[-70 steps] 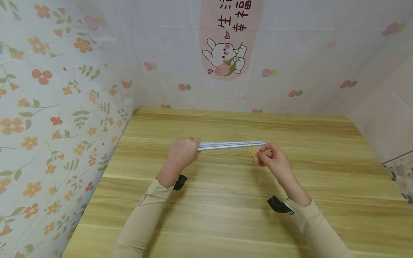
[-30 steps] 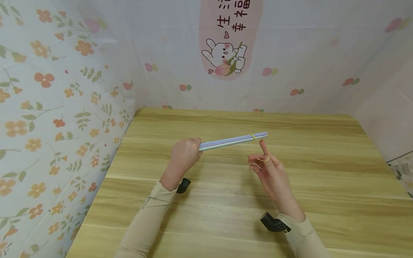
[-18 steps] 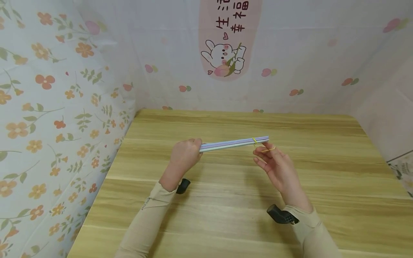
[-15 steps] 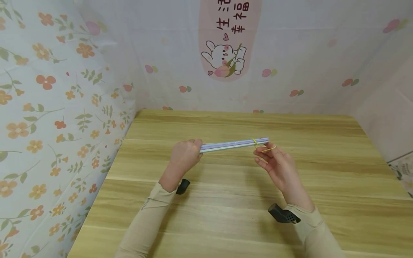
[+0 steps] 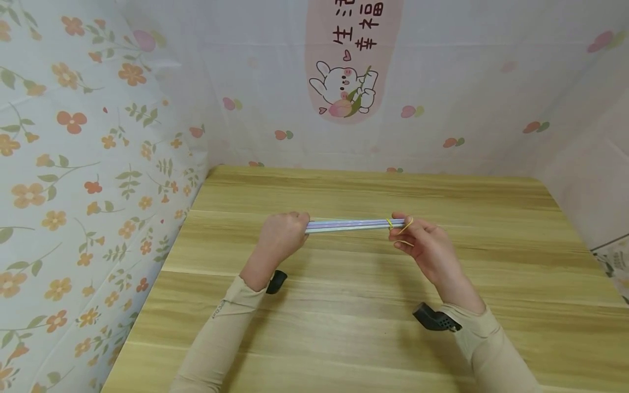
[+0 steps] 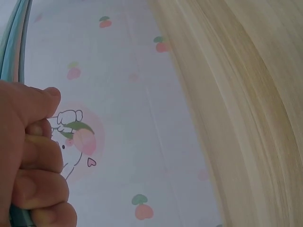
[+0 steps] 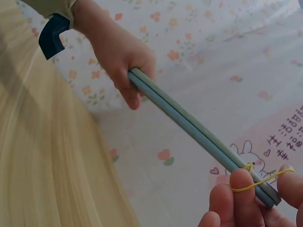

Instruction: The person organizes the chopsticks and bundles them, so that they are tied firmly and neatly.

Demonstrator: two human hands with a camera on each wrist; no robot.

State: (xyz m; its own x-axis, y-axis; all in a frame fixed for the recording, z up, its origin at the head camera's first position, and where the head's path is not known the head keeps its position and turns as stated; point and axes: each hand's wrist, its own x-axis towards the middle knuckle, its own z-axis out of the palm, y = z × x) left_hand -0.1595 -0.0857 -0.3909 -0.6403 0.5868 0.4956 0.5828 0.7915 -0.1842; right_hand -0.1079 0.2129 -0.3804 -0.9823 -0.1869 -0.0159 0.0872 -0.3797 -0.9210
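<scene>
My left hand (image 5: 282,237) grips one end of a bundle of pastel chopsticks (image 5: 351,224), held level above the table; blue, purple and pale green ones show. In the left wrist view its fingers (image 6: 42,189) are curled round the bundle. A yellow rubber band (image 5: 390,224) is wound round the bundle near its other end. There my right hand (image 5: 432,251) holds the band's free loop, stretched between thumb and fingers, as the right wrist view shows. The bundle's tips (image 7: 272,196) stick out between that hand's thumb and fingers.
Beneath both hands lies a wood-grain table (image 5: 334,327). A white printed cloth (image 5: 245,71) hangs behind it, and a flowered cloth (image 5: 73,164) hangs along the left side. Black wrist mounts (image 5: 434,318) stick out from the sleeves.
My right hand has opened the band into a loop and come up to the bundle's end, thumb and fingers now around the tips. The bundle tilted up, then levelled. The left hand keeps its grip.
</scene>
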